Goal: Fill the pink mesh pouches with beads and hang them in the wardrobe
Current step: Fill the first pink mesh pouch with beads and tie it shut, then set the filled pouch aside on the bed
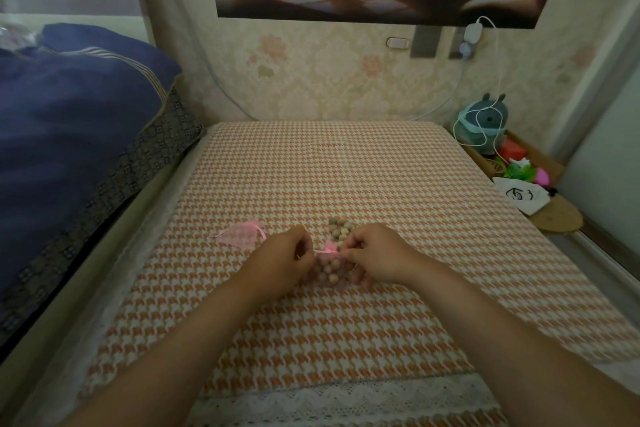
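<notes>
A pink mesh pouch [328, 270] holding several tan wooden beads lies on the houndstooth cloth between my hands. My left hand [282, 258] pinches the pink drawstring on the pouch's left side. My right hand [375, 253] pinches the drawstring on its right side, and the string runs taut across the gathered neck. A small heap of loose beads [339, 230] sits just beyond the pouch. A second pink mesh pouch [242, 234] lies flat to the left, apart from my hands.
The orange-and-white houndstooth cloth [346, 177] covers the table. A blue quilt [69, 121] lies on the bed to the left. A stuffed toy [485, 121], a white cable and small items crowd the shelf at the right. A wall stands behind.
</notes>
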`<state>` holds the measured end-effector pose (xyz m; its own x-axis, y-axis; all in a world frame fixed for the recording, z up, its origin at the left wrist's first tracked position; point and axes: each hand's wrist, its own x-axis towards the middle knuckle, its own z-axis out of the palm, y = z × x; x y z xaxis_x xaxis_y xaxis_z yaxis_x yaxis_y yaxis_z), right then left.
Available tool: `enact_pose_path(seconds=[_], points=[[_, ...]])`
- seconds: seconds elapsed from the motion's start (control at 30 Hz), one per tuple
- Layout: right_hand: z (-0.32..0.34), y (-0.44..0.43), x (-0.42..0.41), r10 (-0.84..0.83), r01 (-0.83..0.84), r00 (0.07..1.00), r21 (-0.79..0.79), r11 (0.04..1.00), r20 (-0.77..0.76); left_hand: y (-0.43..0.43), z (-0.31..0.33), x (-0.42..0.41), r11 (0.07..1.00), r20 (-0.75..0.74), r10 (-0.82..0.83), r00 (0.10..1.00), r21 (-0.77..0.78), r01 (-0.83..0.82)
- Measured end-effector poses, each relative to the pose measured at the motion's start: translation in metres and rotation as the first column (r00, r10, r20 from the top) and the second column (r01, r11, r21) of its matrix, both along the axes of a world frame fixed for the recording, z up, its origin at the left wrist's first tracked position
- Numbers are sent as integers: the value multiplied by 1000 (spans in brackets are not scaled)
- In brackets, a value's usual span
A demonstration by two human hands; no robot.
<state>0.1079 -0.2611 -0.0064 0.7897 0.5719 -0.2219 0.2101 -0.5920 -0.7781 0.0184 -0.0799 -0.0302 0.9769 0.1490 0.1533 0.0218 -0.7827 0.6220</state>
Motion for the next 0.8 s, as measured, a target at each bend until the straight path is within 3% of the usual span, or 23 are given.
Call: enact_pose_path(seconds=[0.2, 0.3, 0.53, 0.8], points=[[2, 0, -9, 43, -26, 979, 88, 996, -198, -6, -6, 0, 966, -91, -39, 995, -258, 15], [1, 10, -13, 26, 7, 977, 153, 988, -213, -7, -4, -3, 946, -98, -15, 995, -323, -18], [-10, 65, -31, -99, 172, 954, 248, 953, -282, 34, 6, -36, 957, -46, 190, 981, -215, -196], [-20, 146, -78, 27, 38, 971, 262, 964, -239, 98, 9, -82, 930, -128, 338, 932, -109, -352]])
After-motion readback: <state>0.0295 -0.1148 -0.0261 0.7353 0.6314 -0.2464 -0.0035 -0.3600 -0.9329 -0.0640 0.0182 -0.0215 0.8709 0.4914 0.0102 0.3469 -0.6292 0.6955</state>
